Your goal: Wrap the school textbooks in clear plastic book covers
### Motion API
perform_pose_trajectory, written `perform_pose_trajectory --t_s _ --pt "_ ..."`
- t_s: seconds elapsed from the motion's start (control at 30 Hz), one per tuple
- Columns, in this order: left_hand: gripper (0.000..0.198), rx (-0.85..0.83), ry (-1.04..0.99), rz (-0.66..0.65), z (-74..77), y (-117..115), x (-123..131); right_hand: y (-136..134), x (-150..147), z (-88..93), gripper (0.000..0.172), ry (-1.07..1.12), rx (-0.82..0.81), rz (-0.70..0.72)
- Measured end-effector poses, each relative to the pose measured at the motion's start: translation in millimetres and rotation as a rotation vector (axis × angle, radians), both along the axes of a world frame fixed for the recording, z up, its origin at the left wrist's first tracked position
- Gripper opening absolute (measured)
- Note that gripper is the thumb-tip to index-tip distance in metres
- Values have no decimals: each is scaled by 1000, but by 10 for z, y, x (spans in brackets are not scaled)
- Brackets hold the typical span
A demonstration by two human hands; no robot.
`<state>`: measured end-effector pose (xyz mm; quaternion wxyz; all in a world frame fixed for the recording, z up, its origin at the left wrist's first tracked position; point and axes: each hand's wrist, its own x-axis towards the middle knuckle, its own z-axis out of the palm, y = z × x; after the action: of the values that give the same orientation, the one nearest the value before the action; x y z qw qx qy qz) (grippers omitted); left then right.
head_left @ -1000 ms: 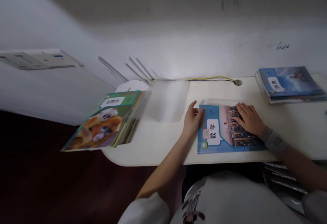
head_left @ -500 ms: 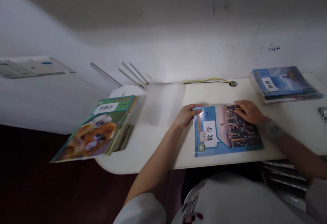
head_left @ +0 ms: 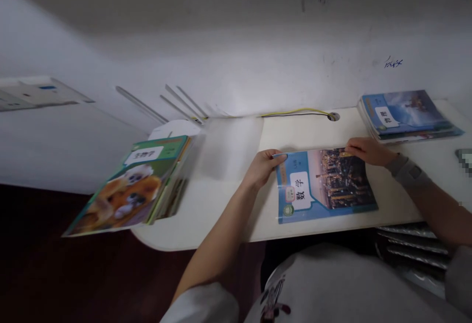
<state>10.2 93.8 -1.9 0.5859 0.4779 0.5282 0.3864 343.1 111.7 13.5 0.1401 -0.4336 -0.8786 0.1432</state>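
A blue textbook [head_left: 326,185] with a night city picture on its cover lies near the table's front edge, turned sideways. My left hand [head_left: 266,164] pinches its upper left corner, thumb on the cover. At the upper right corner, my right hand [head_left: 363,149] grips the far edge between thumb and fingers; a grey watch is on that wrist. To the left, a green book with a panda picture [head_left: 129,190] tops a stack that overhangs the table's edge. Another stack, topped by a blue book with a sky picture [head_left: 409,111], lies at the back right.
The white table [head_left: 221,215] has a rounded left end and stands against a wall. A yellow cable [head_left: 295,111] runs along its back to a round hole [head_left: 334,116]. Sockets [head_left: 33,94] are on the left wall. A dark object [head_left: 463,158] is at the right edge.
My right hand has moved off the cover picture to the book's upper right edge and closed on it. My left hand keeps its corner hold. The view has shifted slightly.
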Motion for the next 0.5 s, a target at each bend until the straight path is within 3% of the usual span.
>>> perform_pose_trajectory --t_s 0.13,0.33,0.43,0.5 --pt "37 -3 99 -66 4 119 -33 202 -31 99 39 39 -191 45" --pt "23 230 460 -483 108 449 27 441 -71 -88 45 30 -404 94" --pt "23 280 683 -603 190 565 222 484 -73 -146 45 -48 -408 62" --pt "19 307 761 -634 223 617 363 471 -116 -141 43 -129 -304 46"
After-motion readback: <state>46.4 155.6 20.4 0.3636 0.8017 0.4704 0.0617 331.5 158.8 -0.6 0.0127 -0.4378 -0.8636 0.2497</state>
